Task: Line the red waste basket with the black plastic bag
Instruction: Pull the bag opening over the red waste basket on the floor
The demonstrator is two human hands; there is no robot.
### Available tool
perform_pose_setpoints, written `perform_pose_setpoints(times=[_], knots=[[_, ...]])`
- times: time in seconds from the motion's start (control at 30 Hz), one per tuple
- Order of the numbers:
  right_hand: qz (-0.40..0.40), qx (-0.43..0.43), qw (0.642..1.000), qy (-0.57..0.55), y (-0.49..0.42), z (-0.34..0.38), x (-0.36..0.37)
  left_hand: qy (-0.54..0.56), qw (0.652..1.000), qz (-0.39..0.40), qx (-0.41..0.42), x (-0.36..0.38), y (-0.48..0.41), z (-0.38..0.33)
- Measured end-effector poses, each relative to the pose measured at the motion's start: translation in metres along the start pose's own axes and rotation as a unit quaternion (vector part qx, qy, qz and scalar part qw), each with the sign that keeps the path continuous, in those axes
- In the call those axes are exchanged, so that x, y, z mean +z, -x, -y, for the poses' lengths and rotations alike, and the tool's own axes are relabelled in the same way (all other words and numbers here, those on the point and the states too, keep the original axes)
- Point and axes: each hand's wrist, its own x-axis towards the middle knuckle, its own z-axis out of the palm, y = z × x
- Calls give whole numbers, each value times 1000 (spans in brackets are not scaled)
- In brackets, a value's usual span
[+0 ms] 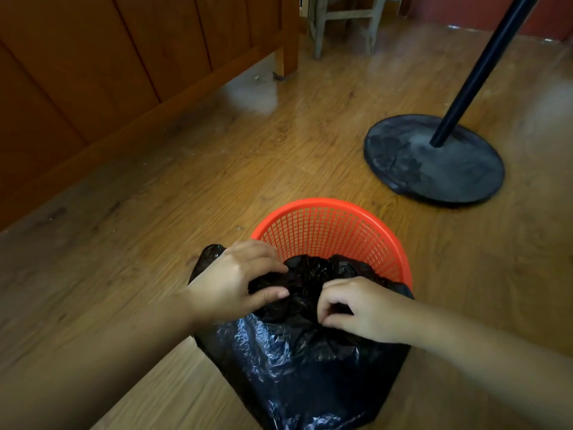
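Under both hands, near rim of red basket [335,226] hidden by black bag [297,361]; left hand [231,282] and right hand [364,308] pinching its crumpled plastic, over wood floor [217,181].

The near rim of the red waste basket [338,228] and its bottom are hidden behind the black plastic bag [297,361] and the two hands. The lower end of the bag is cut off by the bottom edge. The fingertips of the right hand [362,308] curl into the plastic, and the folds cover part of the left hand [229,280]. The black pole [483,69] of the round stand leaves the frame at the top. The wooden stool [344,23] shows only its legs.
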Motion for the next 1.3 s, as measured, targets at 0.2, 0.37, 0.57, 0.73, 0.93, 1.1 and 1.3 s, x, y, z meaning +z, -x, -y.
perform_pose_setpoints(times=[0.2, 0.37, 0.57, 0.73, 0.93, 1.1, 1.3], knots=[[-145, 23, 989, 35, -14, -6, -26, -5, 1000, 17, 25, 5, 5, -7], [-256, 25, 964, 60, -31, -13, -48, -6, 1000, -4, -12, 1, 1, -5], [-281, 57, 955, 79, -36, -21, -47, -18, 998, -39, -47, 3, -12, 0], [-330, -6, 942, 57, -24, 1, -49, -2, 985, -106, -135, 4, -29, 2], [-207, 24, 973, 99, -23, 23, -23, 80, 956, -172, -225, 3, -51, 0], [-174, 57, 975, 124, -28, 22, -13, 149, 923, -193, -297, 2, -52, -1], [-185, 42, 974, 126, -32, 39, 5, 191, 889, -209, -359, 0, -35, -4]])
